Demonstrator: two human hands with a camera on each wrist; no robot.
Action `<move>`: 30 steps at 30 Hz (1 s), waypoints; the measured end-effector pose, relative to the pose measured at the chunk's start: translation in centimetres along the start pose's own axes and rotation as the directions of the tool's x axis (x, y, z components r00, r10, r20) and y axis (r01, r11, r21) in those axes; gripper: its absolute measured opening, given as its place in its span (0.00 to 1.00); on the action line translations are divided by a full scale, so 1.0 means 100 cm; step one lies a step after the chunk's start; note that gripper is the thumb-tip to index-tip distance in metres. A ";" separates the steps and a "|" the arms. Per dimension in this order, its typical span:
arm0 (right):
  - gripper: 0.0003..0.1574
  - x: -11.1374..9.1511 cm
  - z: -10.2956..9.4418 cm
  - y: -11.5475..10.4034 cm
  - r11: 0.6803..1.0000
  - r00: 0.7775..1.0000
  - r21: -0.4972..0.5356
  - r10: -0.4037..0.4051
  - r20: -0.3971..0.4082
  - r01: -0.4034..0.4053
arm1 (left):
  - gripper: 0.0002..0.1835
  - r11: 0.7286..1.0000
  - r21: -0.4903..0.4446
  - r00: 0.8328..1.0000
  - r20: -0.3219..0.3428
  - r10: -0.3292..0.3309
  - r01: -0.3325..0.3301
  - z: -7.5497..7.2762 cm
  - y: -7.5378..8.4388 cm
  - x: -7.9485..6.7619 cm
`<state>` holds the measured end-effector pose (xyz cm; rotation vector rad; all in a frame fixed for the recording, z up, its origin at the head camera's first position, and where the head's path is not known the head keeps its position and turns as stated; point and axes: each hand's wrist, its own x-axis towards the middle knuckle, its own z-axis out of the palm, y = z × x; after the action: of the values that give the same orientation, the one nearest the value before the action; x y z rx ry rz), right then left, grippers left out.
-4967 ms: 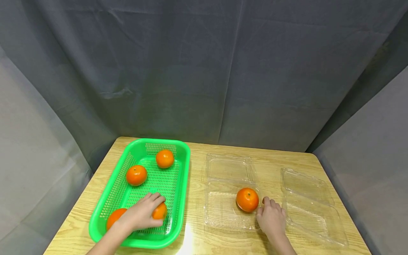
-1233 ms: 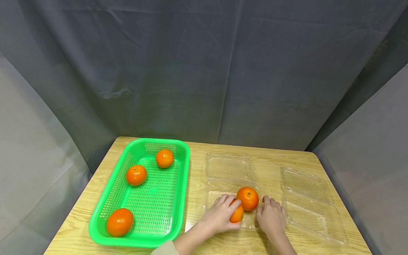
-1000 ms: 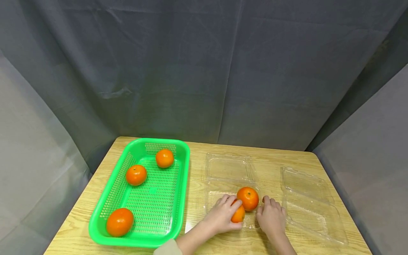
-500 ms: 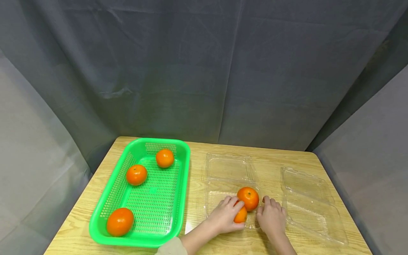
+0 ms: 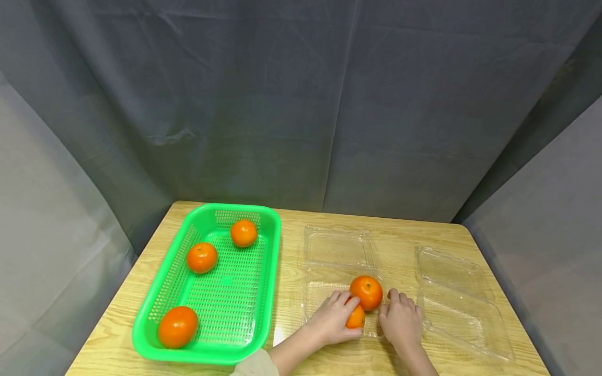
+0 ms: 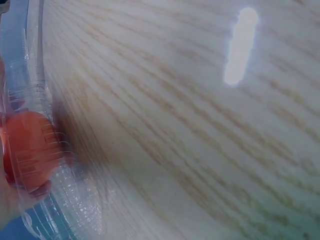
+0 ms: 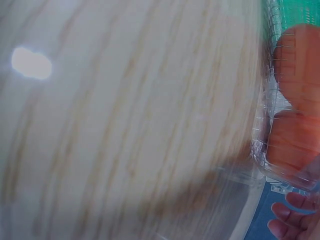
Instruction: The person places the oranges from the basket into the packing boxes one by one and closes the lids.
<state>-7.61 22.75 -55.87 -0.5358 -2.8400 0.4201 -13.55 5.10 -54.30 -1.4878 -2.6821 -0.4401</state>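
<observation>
My left hand (image 5: 331,318) holds a mandarin orange (image 5: 356,317) in the front right part of an unfolded clear plastic clamshell box (image 5: 320,295). Just behind it in the same tray half sits a second mandarin orange (image 5: 366,292), with a small green stem mark. In the left wrist view, an orange (image 6: 30,150) shows through the ribbed clear wall. My right hand (image 5: 402,321) rests at the box's right edge with loosely bent fingers. The right wrist view has those fingers (image 7: 285,215) beside the box corner, and both oranges behind the wall.
At left stands a green perforated basket (image 5: 275,261) holding three mandarin oranges, one of them (image 5: 177,327) at the near left corner. Another unfolded clear box (image 5: 451,313) lies to the right. Grey curtains (image 5: 282,104) enclose the wooden table (image 5: 400,237).
My left hand has carried an orange from the basket into the box, then shifted it slightly right, alongside the other orange. My right hand has stayed in place.
</observation>
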 end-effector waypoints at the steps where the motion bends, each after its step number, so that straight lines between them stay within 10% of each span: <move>1: 0.17 0.000 0.000 0.000 1.000 1.000 0.000 0.000 0.000 0.000 | 0.31 1.000 -0.005 1.000 0.005 -0.005 0.005 0.000 0.000 0.000; 30: 0.16 0.000 0.001 0.001 1.000 1.000 0.007 -0.008 -0.019 0.008 | 0.33 0.999 -0.029 0.998 0.053 -0.031 0.032 -0.002 0.001 -0.002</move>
<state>-7.60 22.79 -55.98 -0.5237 -2.8208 0.4216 -13.37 4.90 -54.13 -1.4870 -2.7542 -0.4505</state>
